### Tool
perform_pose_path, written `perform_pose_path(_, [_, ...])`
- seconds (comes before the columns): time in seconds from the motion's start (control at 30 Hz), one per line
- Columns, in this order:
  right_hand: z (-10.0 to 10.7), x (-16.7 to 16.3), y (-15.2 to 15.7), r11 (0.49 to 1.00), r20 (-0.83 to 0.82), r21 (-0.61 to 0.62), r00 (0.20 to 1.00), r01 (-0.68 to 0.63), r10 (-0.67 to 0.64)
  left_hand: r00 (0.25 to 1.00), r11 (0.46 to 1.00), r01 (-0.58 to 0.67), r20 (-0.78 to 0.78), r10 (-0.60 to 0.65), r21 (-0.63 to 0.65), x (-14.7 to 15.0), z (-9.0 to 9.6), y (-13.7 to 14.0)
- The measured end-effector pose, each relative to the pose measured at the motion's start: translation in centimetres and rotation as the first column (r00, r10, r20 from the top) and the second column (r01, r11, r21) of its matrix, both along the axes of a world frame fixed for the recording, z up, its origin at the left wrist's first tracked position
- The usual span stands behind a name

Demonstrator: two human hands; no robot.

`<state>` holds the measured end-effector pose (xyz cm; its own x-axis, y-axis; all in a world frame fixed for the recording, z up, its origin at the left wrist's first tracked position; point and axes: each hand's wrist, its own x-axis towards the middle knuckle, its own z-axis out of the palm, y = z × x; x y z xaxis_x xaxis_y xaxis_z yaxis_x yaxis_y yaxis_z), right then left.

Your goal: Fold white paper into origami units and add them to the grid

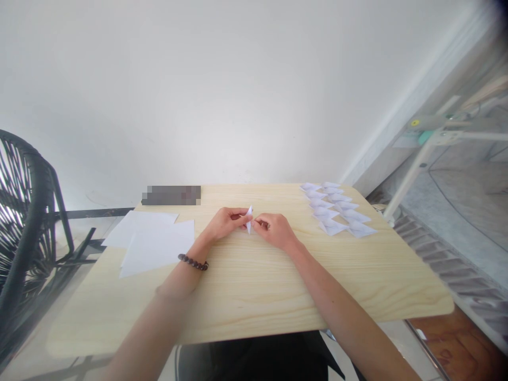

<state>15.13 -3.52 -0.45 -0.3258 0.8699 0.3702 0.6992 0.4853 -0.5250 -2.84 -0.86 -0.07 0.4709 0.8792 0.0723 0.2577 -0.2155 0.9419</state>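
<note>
A small folded white paper piece point(249, 226), narrow and pointed at both ends, stands upright between my hands above the middle of the table. My left hand point(224, 223) grips it from the left, thumb in front and fingers behind. From the right, my right hand point(274, 228) is closed, its thumb and fingertips pinched at the paper's right edge. Over to the right, several folded white paper shapes point(332, 227) with pointed ends lie in two rows. Flat white sheets point(159, 248) overlap on the left side of the table.
The light wooden table point(254, 301) stands against a white wall point(246, 95). A blurred-out dark block point(171, 196) lies at its back left edge. A black woven chair point(37, 201) is at the left, and a white metal frame point(413, 174) rises beyond the right edge.
</note>
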Motion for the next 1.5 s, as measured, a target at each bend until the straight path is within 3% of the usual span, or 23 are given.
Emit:
perform_pose_path(0.23, [0.0, -0.2, 0.0, 0.999, 0.047, 0.004, 0.998, 0.037, -0.038, 1.0, 1.0, 0.005, 0.011, -0.005, -0.02, -0.1, -0.2, 0.2])
perform_pose_path(0.37, [-0.1, -0.4, 0.0, 0.989, 0.113, 0.05, 0.983, 0.143, -0.147, 1.0, 1.0, -0.017, -0.013, 0.017, 0.006, 0.0, 0.0, 0.0])
perform_pose_path(0.53, [-0.3, -0.7, 0.1, 0.974, 0.172, 0.033, 0.959, 0.223, -0.225, 0.999, 0.993, -0.042, -0.03, 0.046, 0.112, 0.6, 0.2, -0.3])
perform_pose_path(0.67, [-0.4, -0.8, 0.2, 0.972, 0.189, 0.034, 0.954, 0.232, -0.234, 0.984, 0.959, -0.07, -0.14, 0.112, 0.276, 0.9, 0.2, -0.4])
perform_pose_path(0.83, [-0.5, -0.8, 0.2, 0.97, 0.189, 0.065, 0.951, 0.235, -0.243, 0.907, 0.88, -0.064, -0.34, 0.247, 0.47, 1.2, 0.8, -0.6])
perform_pose_path(0.93, [-0.5, -0.8, 0.2, 0.969, 0.184, 0.084, 0.952, 0.233, -0.245, 0.8, 0.843, -0.062, -0.479, 0.362, 0.534, 1.5, 1.1, -0.8])
perform_pose_path(1.03, [-0.6, -0.9, 0.3, 0.969, 0.187, 0.103, 0.952, 0.226, -0.242, 0.703, 0.844, -0.058, -0.579, 0.414, 0.534, 1.7, 1.1, -0.9])
perform_pose_path(1.23, [-0.5, -1.0, 0.3, 0.975, 0.201, 0.109, 0.956, 0.193, -0.212, 0.644, 0.854, -0.054, -0.636, 0.425, 0.517, 1.9, 0.8, -0.9])
perform_pose_path(1.5, [-0.1, -1.3, 0.1, 0.936, 0.316, 0.058, 0.883, 0.347, -0.347, 0.609, 0.851, -0.051, -0.659, 0.442, 0.523, 1.9, 1.1, -0.9])
